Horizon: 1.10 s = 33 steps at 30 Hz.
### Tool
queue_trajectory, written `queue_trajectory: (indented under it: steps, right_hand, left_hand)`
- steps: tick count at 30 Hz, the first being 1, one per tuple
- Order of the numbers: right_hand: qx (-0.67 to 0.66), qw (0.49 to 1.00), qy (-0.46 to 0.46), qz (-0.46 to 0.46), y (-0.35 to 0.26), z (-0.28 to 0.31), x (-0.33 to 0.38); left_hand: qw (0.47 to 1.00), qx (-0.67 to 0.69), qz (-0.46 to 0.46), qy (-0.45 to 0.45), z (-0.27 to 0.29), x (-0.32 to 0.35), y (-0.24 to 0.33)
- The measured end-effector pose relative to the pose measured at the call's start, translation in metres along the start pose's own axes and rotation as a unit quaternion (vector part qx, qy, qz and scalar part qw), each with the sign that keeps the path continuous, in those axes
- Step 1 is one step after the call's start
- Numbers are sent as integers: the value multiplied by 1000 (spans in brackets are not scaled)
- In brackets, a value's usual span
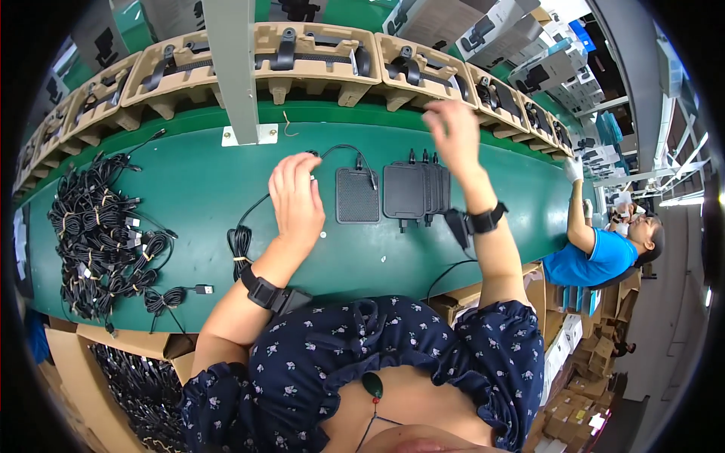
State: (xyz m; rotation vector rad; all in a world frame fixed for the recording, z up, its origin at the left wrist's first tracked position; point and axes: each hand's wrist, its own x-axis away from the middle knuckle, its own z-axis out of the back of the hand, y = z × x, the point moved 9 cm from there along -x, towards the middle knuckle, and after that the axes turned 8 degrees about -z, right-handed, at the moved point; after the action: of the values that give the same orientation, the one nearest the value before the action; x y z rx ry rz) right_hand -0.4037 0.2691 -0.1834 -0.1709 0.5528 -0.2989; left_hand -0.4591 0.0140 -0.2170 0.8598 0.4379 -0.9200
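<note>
My left hand is closed with its fingertips around a black cable, and a small metal plug end shows beside the fingers. That cable runs down to a tied coil and, beyond the fingers, loops toward a flat black mesh-faced pad on the table. To the pad's right lie several overlapping flat black pads with short connectors at their edges. My right hand is raised above the table's far side, near the moulded trays, with fingers bent and apart and nothing visible in them.
A heap of tied black cables covers the table's left side; one coil lies nearer. Moulded brown trays with black parts line the far side behind a metal post. A carton of cables stands lower left. A co-worker works at right.
</note>
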Motion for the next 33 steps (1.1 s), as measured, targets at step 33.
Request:
queue_trajectory:
  steps: [33]
  right_hand:
    - [-115, 947, 286, -86, 77, 82, -37]
  left_hand:
    - [980, 127, 49, -148, -38, 17, -24]
